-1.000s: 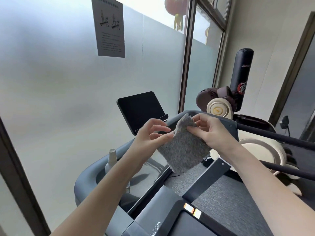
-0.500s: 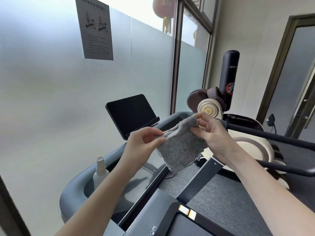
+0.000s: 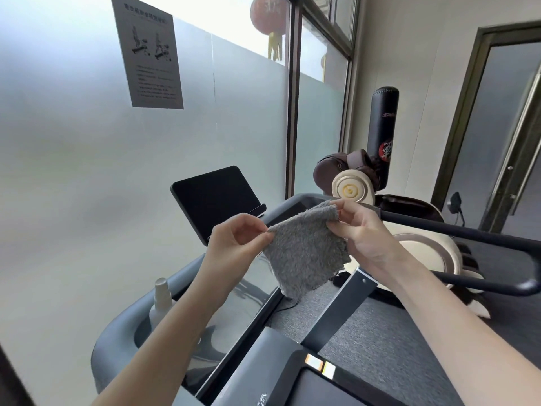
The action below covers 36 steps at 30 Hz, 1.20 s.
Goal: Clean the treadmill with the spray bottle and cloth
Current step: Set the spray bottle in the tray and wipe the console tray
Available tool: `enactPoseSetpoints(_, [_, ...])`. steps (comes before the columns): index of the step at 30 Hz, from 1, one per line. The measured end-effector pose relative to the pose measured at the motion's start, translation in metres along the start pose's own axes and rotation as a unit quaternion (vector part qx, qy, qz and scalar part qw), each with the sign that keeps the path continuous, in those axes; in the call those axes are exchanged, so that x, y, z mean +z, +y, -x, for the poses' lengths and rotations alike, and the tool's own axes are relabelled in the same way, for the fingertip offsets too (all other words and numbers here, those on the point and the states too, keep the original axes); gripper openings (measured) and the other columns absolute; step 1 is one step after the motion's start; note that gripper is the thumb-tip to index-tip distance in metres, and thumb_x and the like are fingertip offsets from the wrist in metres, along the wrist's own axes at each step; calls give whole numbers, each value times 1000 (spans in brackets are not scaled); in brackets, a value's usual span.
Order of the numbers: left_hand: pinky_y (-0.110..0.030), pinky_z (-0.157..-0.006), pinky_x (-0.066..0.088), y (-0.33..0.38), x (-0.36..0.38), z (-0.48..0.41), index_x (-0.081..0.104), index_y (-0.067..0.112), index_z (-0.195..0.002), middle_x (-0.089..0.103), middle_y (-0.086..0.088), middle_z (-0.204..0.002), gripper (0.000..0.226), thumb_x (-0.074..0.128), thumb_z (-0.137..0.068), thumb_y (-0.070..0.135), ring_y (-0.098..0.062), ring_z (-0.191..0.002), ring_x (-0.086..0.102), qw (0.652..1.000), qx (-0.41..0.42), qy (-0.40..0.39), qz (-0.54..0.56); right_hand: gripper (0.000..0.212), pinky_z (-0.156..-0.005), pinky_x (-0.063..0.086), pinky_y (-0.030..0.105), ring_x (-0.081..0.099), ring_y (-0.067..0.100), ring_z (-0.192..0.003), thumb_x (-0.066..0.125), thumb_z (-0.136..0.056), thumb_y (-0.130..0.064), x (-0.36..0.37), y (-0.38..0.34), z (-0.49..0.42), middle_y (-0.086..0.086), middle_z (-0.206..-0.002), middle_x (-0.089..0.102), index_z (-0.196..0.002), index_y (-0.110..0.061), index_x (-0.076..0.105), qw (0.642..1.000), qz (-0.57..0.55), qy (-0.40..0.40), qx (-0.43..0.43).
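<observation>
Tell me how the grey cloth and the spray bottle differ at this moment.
The cloth is held in the air, pinched by the left hand and right hand; the spray bottle stands untouched in a recess of the treadmill. The cloth is grey, fuzzy and limp; the spray bottle is pale and upright. Both are at the treadmill's front.

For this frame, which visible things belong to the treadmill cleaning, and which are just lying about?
Job: grey cloth, pinched by left hand and right hand; spray bottle, standing in the treadmill console recess.
Lying about: paper notice on the glass, punching bag, massage chair, red lantern.
</observation>
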State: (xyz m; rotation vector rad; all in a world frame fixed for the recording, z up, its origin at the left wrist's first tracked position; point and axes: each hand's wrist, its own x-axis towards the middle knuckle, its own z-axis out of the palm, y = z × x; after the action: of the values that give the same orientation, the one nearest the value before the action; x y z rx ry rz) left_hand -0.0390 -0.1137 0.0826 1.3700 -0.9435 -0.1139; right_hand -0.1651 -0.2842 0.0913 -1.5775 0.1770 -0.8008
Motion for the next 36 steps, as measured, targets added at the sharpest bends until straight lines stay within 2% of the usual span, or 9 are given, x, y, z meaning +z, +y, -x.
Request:
enactPoseSetpoints(6, [-10, -64, 47, 9, 0, -6, 71, 20, -87, 64, 4, -82, 21, 69, -83, 0, 0, -72, 61, 1000, -4, 13, -2, 30, -89, 48, 37, 61, 20, -102, 55, -85, 5, -2, -4, 5, 9, -106, 67, -109, -9, 63, 993, 26, -96, 68])
enactPoseSetpoints(10, [-28, -70, 49, 12, 2, -8, 69, 24, -92, 63, -1, -90, 25, 66, -83, 1, -14, -81, 61, 1000, -20, 11, 17, 29, -87, 50, 34, 64, 19, -98, 68, -82, -7, 2, 0, 9, 10, -101, 67, -111, -4, 62, 990, 26, -108, 90])
enactPoseSetpoints(13, [-29, -71, 49, 13, 1, -8, 69, 23, -92, 64, -3, -89, 26, 66, -82, -2, -16, -83, 62, 999, -26, 7, 31, 29, -78, 53, 32, 64, 15, -90, 67, -81, -19, 2, -2, 8, 8, -94, 68, -104, -2, 66, 992, 43, -82, 82])
enactPoseSetpoints(16, [-28, -74, 52, 10, -1, -6, 68, 19, -87, 67, 1, -81, 26, 70, -79, -5, -11, -82, 63, 998, -24, 26, 43, 6, -68, 53, 26, 63, 14, -80, 64, -85, -3, 2, -5, 5, 7, -84, 67, -90, -4, 68, 996, 56, -37, 57])
enactPoseSetpoints(21, [-21, -70, 52, 7, 5, -1, 69, 13, -93, 71, -1, -85, 18, 72, -80, 1, -9, -81, 65, 992, -47, 51, 109, 24, -59, 51, 20, 60, 12, -70, 59, -82, 13, 8, -13, 3, 4, -76, 64, -76, -10, 65, 999, 0, -10, 44])
enactPoseSetpoints(25, [-30, -85, 54, 0, 3, 3, 69, 15, -110, 74, -1, -103, 35, 72, -77, 27, -15, -98, 68, 981, -115, -31, 154, 23, -65, 50, 25, 60, 16, -75, 55, -84, 12, 10, -26, -1, 7, -82, 64, -85, -9, 65, 995, -82, -10, 57])
enactPoseSetpoints(28, [-31, -82, 53, -9, 6, 13, 74, 13, -98, 75, -1, -96, 27, 68, -77, 30, -16, -88, 69, 978, -142, -101, 118, 22, -67, 49, 25, 59, 16, -75, 54, -85, 10, 9, -30, -1, 7, -83, 62, -86, -10, 63, 991, -121, -8, 64])
enactPoseSetpoints(32, [-35, -74, 47, -15, 10, 12, 73, 4, -95, 71, -8, -87, 15, 66, -88, 14, -19, -80, 63, 987, -125, -55, 88, 23, -65, 49, 25, 60, 11, -73, 53, -85, 10, -1, -29, 3, 3, -80, 62, -83, -11, 63, 998, 5, -13, 65])
enactPoseSetpoints(36, [-25, -63, 50, -2, 8, -2, 74, 16, -76, 68, 2, -70, 11, 71, -83, 8, -11, -68, 63, 993, -81, -87, -21, 30, -93, 47, 32, 62, 13, -102, 65, -84, -3, -20, -27, 6, 0, -106, 67, -108, -21, 62, 967, 222, -95, 85])
